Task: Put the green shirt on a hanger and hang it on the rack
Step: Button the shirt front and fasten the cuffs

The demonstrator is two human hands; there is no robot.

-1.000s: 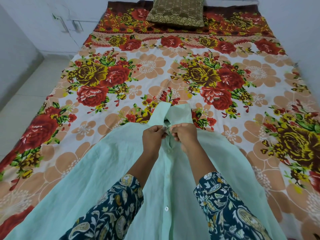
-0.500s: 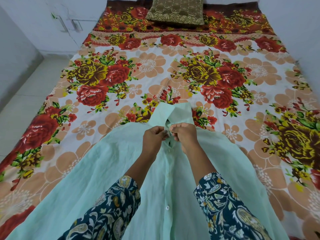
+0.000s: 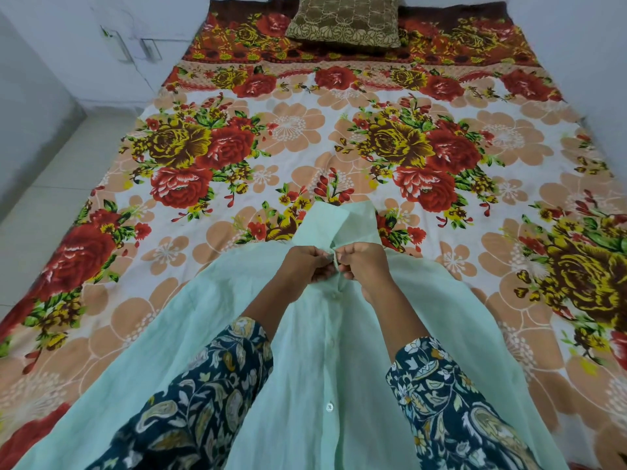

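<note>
On the bedspread (image 3: 237, 106), green shirt (image 3: 210, 334) spread, left hand (image 3: 305, 266) and right hand (image 3: 364, 264) grip pinching its placket edges

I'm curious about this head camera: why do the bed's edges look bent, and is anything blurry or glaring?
Head view: wide-angle lens bows the bed edges outward; soft, even light, no glare or hard shadows; green shirt and both hands, left hand, right hand, look sharp.

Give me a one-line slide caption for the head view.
Both hands, left hand and right hand, pinch the green shirt at its top button, spread on a floral bedsheet.
</note>
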